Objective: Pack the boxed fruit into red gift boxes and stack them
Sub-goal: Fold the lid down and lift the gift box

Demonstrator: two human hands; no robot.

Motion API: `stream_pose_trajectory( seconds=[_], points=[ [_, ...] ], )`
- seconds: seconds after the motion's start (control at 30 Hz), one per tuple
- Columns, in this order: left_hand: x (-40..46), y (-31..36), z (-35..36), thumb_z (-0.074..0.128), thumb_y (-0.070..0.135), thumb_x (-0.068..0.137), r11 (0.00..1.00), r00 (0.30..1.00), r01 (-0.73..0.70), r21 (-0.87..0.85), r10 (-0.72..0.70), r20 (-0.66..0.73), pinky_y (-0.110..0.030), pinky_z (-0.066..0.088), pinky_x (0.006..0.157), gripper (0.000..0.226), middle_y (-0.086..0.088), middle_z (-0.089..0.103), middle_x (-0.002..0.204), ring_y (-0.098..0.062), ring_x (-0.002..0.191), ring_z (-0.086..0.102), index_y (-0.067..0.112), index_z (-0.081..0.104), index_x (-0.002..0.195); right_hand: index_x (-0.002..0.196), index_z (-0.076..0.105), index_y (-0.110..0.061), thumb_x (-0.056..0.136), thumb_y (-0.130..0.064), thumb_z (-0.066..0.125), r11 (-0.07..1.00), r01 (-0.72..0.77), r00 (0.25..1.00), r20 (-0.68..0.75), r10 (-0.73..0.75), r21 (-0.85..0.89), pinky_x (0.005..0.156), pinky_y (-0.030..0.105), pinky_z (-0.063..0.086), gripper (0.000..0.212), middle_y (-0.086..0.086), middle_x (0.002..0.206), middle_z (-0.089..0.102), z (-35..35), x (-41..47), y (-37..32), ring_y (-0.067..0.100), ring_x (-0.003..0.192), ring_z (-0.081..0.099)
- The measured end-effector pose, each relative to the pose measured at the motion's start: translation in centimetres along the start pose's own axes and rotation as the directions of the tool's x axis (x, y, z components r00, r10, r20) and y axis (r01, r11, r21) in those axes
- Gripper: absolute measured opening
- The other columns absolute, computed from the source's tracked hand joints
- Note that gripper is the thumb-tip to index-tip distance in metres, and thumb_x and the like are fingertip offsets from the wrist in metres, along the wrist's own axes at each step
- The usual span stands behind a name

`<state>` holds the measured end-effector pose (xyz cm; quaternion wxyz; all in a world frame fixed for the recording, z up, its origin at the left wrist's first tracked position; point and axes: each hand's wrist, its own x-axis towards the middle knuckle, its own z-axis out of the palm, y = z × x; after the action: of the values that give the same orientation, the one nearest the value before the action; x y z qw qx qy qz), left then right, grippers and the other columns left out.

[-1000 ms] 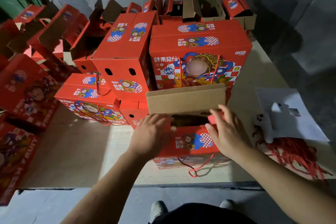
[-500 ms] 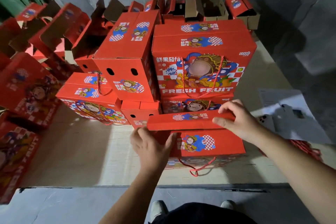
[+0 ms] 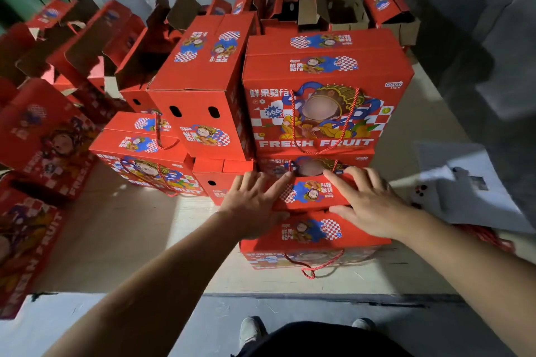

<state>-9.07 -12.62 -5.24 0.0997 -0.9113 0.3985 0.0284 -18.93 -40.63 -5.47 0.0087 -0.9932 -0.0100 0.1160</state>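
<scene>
- The red gift box point(image 3: 313, 233) is seen at 6 o'clock of the platform point(image 3: 121, 235), closest to the person, its rope handle point(image 3: 311, 265) hanging down the front face.
- Its far top flap point(image 3: 311, 191) is pressed down by both hands, and the near flap lies flat beside it.
- The left hand point(image 3: 251, 206) is laid flat at the flap's 9 o'clock end, fingers straight and spread, nothing gripped.
- The right hand point(image 3: 368, 206) is laid flat at the 3 o'clock end, fingers extended and apart, thumb pointing inward along the seam.
- Directly at 12 o'clock, touching the box, a stack of closed boxes point(image 3: 327, 101) is seen, "FRESH FRUIT" printed on the upper one.
- At 10 o'clock more closed boxes point(image 3: 200, 95) are stacked; at 9 o'clock, open empty boxes point(image 3: 87, 46) are heaped.
- At 3 o'clock, white papers point(image 3: 470, 191) are lying on the platform, with red cords point(image 3: 490, 238) partly under them.
- At 6 o'clock, below the platform edge, the person's shoes point(image 3: 251, 330) are visible on the floor.
</scene>
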Motion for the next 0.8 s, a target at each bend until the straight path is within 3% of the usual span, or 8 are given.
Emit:
stream_pose_trajectory(
  seconds=[0.1, 0.17, 0.23, 0.33, 0.43, 0.53, 0.67, 0.8],
  points=[
    [-0.4, 0.5, 0.4, 0.0, 0.091, 0.083, 0.998, 1.0, 0.021, -0.058, -0.02, 0.015, -0.049, 0.026, 0.115, 0.101, -0.007, 0.032, 0.16, -0.034, 0.141, 0.035, 0.035, -0.013, 0.166, 0.147, -0.033, -0.056, 0.078, -0.096, 0.01, 0.996, -0.019, 0.993, 0.12, 0.008, 0.092, 0.124, 0.057, 0.003, 0.091, -0.002, 0.17, -0.019, -0.2, 0.2, -0.3, 0.025, 0.155, -0.021],
    [-0.3, 0.6, 0.1, -0.001, 0.093, 0.081, 0.994, 0.999, 0.024, -0.11, -0.021, 0.026, -0.051, 0.02, 0.121, 0.104, -0.005, 0.025, 0.166, -0.032, 0.15, 0.027, 0.034, -0.01, 0.167, 0.146, -0.034, -0.057, 0.071, -0.102, 0.008, 0.995, -0.02, 0.986, 0.169, 0.003, 0.099, 0.124, 0.051, -0.01, 0.097, -0.003, 0.168, -0.028, -1.0, 0.3, -0.1, 0.022, 0.154, -0.029],
    [-0.6, 0.5, -0.4, 0.006, 0.094, 0.084, 0.978, 1.0, 0.005, -0.21, -0.006, -0.006, -0.054, 0.015, 0.127, 0.102, -0.002, 0.02, 0.171, -0.03, 0.156, 0.019, 0.035, -0.002, 0.168, 0.153, -0.024, -0.053, 0.072, -0.103, 0.007, 0.99, -0.009, 0.994, 0.113, -0.006, 0.138, 0.125, 0.045, -0.01, 0.1, -0.005, 0.171, -0.019, -1.7, 0.2, 0.0, 0.018, 0.157, -0.019],
    [-1.5, 0.3, -0.6, 0.014, 0.091, 0.093, 0.936, 0.995, -0.037, -0.351, 0.001, -0.102, -0.049, 0.006, 0.13, 0.09, 0.003, 0.018, 0.175, -0.027, 0.16, 0.012, 0.04, 0.009, 0.167, 0.16, -0.003, -0.047, 0.082, -0.094, 0.004, 0.965, 0.009, 0.996, -0.085, 0.014, 0.261, 0.126, 0.041, 0.006, 0.092, -0.01, 0.173, 0.006, -1.8, -0.4, -0.8, 0.014, 0.158, 0.006],
    [-2.0, 0.9, 0.2, -0.003, 0.082, 0.094, 0.947, 0.997, 0.062, -0.315, -0.073, -0.023, -0.046, -0.002, 0.13, 0.085, 0.001, 0.005, 0.177, -0.029, 0.162, 0.006, 0.04, 0.004, 0.168, 0.163, 0.017, -0.041, 0.095, -0.077, 0.001, 0.99, -0.005, 0.986, -0.165, 0.028, 0.138, 0.126, 0.041, 0.012, 0.078, -0.007, 0.171, 0.02, -0.2, -1.3, -2.0, 0.018, 0.157, 0.016],
    [-1.8, 1.5, 0.8, -0.005, 0.077, 0.096, 0.944, 0.991, 0.131, -0.303, -0.133, 0.012, -0.048, -0.003, 0.13, 0.079, 0.001, 0.002, 0.177, -0.028, 0.162, 0.005, 0.043, -0.001, 0.167, 0.16, 0.033, -0.034, 0.102, -0.062, 0.017, 0.986, -0.056, 0.971, -0.221, 0.089, 0.155, 0.123, 0.046, 0.022, 0.066, -0.003, 0.165, 0.034, 0.4, -1.1, -2.6, 0.023, 0.153, 0.026],
    [-1.8, 1.2, 1.0, 0.004, 0.077, 0.099, 0.954, 0.989, 0.11, -0.278, -0.133, -0.064, -0.049, 0.026, 0.123, 0.077, 0.002, 0.038, 0.163, -0.029, 0.147, 0.036, 0.041, 0.018, 0.166, 0.158, 0.037, -0.027, 0.101, -0.064, 0.028, 0.985, -0.007, 0.975, -0.219, 0.045, 0.171, 0.12, 0.044, 0.027, 0.068, 0.002, 0.156, 0.043, -0.4, -0.7, -2.5, 0.027, 0.145, 0.034],
    [-1.4, 0.7, -0.1, 0.038, 0.076, 0.096, 0.913, 0.964, 0.062, -0.404, -0.16, -0.213, -0.045, 0.042, 0.104, 0.073, -0.002, 0.056, 0.143, -0.029, 0.125, 0.053, 0.027, 0.052, 0.148, 0.161, 0.007, -0.042, 0.088, -0.083, 0.037, 0.955, 0.044, 0.999, -0.039, -0.034, 0.293, 0.122, 0.049, 0.024, 0.088, -0.004, 0.166, 0.009, -2.5, -1.3, -1.7, 0.026, 0.149, 0.016]
  ],
)
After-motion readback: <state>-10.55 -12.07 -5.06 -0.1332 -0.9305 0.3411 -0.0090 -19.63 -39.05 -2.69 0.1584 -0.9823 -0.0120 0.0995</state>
